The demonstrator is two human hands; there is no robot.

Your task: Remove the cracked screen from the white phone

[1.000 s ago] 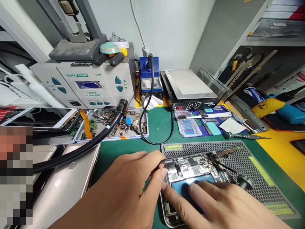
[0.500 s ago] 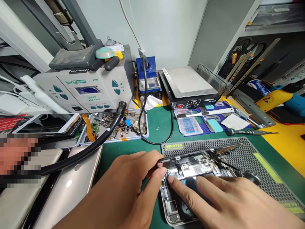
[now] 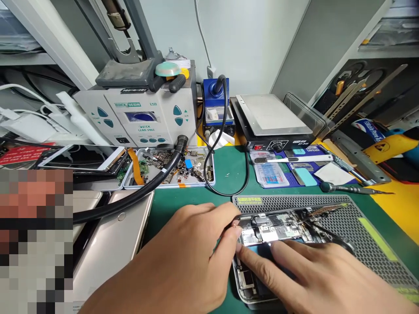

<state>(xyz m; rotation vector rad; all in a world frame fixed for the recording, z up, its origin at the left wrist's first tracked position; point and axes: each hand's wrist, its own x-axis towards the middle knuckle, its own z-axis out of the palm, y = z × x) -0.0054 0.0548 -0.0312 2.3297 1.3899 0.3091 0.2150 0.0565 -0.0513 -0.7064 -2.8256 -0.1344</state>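
An opened smartphone (image 3: 262, 233) lies on the front of the bench, partly on a grey honeycomb-patterned pad (image 3: 355, 222), its inner metal plates, flex cables and dark battery exposed. My left hand (image 3: 196, 244) pinches the phone's far left corner between thumb and bent fingers; whatever small part may sit in that pinch is hidden. My right hand (image 3: 314, 274) lies across the phone with its fingers apart. Its index fingertip presses inside the frame, right beside the left thumb, and the palm covers the near right part of the phone.
Behind stand a hot-air station (image 3: 140, 115), a blue soldering-iron stand (image 3: 216, 98) and a heating plate (image 3: 271, 115). A tray of circuit boards (image 3: 170, 185) sits at left, crossed by a thick black hose (image 3: 131, 196). A brush (image 3: 294, 159) and a screwdriver (image 3: 353, 189) lie at right.
The view has shifted, so the bench appears further right. My right index fingertip has moved closer to the left thumb, near the phone's edge. My left hand keeps pinching the corner.
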